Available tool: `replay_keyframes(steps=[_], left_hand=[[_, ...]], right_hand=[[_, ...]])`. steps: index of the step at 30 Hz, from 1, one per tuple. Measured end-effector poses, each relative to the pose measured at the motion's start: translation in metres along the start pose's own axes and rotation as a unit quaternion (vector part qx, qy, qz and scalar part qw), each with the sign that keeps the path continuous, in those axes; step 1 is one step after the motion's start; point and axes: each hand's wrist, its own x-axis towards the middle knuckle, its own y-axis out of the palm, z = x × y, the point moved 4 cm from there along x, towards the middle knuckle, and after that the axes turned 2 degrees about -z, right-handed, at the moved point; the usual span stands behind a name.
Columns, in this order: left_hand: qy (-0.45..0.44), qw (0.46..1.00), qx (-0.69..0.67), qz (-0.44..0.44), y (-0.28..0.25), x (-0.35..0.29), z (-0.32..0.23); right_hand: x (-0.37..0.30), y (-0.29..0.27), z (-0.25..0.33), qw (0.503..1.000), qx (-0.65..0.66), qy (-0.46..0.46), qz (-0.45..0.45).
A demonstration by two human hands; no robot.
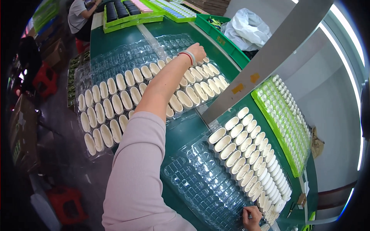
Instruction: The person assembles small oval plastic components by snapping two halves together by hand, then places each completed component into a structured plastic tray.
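My left arm, in a pale pink sleeve, stretches across a clear plastic tray (94, 154) filled with rows of cream oval shells (127, 78). My left hand (195, 52), with a pale and a red band at the wrist, is closed over the far right end of those rows; what its fingers hold is hidden. At the lower right, my right hand (252, 218) has its fingers curled beside a second group of cream oval shells (232, 159). Whatever lies in that grip does not show. White oval pieces (274, 178) stand in rows along this group's right side.
Empty clear trays (204, 181) lie on the green table (179, 133). A grey post (269, 57) rises between the two groups. Beyond are a lime tray (275, 127) of clear-and-white pieces, a green crate (219, 37) with a plastic bag (248, 29), and a seated person (79, 17).
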Motion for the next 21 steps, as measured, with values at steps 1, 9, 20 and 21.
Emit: replay_keyframes(steps=[1, 9, 20, 21], left_hand=[[-0.004, 1.000, -0.002, 0.005, 0.006, -0.001, -0.002], [-0.078, 0.947, -0.306, -0.055, 0.006, -0.042, 0.027], [-0.701, 0.616, -0.346, -0.098, 0.020, -0.525, 0.188], [-0.696, 0.442, -0.556, -0.101, 0.028, -0.540, 0.170]], right_hand=[[0.000, -0.001, 0.001, 1.000, -0.002, -0.002, -0.007], [0.001, 0.008, 0.007, 1.000, -0.008, -0.019, -0.001], [-0.001, 0.003, 0.000, 0.994, -0.068, -0.091, -0.005], [-0.003, 0.003, -0.002, 0.993, -0.077, -0.089, -0.009]])
